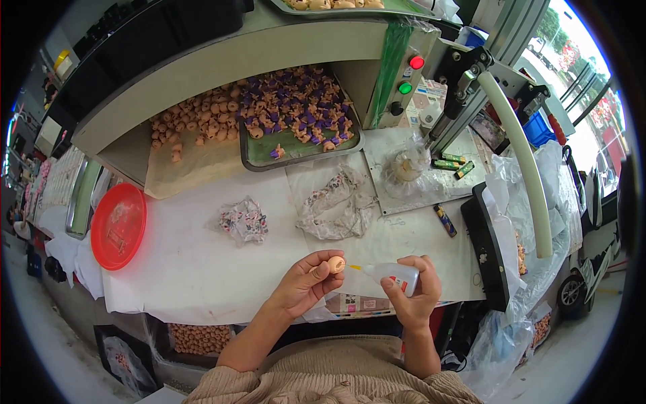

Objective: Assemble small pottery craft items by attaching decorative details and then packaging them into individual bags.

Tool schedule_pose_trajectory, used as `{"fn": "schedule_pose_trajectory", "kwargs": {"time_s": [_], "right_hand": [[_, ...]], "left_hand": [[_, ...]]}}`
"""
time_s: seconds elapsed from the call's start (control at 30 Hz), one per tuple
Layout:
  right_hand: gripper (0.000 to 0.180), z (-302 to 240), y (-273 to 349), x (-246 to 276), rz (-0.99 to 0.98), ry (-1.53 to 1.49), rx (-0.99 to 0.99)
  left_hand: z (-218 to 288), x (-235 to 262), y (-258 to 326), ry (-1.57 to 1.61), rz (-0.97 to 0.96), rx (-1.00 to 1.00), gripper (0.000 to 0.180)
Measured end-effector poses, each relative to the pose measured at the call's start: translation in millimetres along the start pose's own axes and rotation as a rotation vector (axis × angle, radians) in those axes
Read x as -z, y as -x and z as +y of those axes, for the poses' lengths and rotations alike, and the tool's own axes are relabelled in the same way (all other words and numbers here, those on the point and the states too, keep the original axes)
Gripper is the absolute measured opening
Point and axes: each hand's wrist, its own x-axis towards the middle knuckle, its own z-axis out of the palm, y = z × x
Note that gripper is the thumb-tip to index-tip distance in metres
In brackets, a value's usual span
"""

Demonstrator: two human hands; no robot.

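Observation:
Between the fingertips of my left hand is a small tan doll head, held over the front of the white-covered table. My right hand is closed round a translucent squeeze bottle lying almost level, its yellow nozzle pointing left at the head. The nozzle tip is at or very close to the head; whether they touch I cannot tell. Beyond my hands lie a crumpled patterned plastic bag and a crumpled whitish plastic wrap.
A red basin stands at the left. Under the shelf, a tray holds many small purple-clothed figures, with loose heads beside it. A press with a pale lever, several glue tubes and a black bin are on the right.

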Motion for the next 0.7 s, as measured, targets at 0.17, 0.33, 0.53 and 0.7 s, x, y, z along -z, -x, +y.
{"fn": "schedule_pose_trajectory", "kwargs": {"time_s": [0.17,0.33,0.53,0.7], "right_hand": [[0.033,7,0,-5,0.024,-0.031,0.002],[0.031,18,-10,-25,0.097,-0.126,-0.212],[0.034,31,-26,-43,-0.054,0.168,-0.108],[0.025,14,-44,-50,-0.121,0.366,0.104]], "left_hand": [[1,1,3,0.009,-0.006,-0.011,0.04],[6,-5,11,0.017,-0.01,-0.023,0.043],[21,4,28,-0.014,-0.08,-0.106,0.044],[43,17,47,0.11,-0.076,-0.153,0.044]]}}
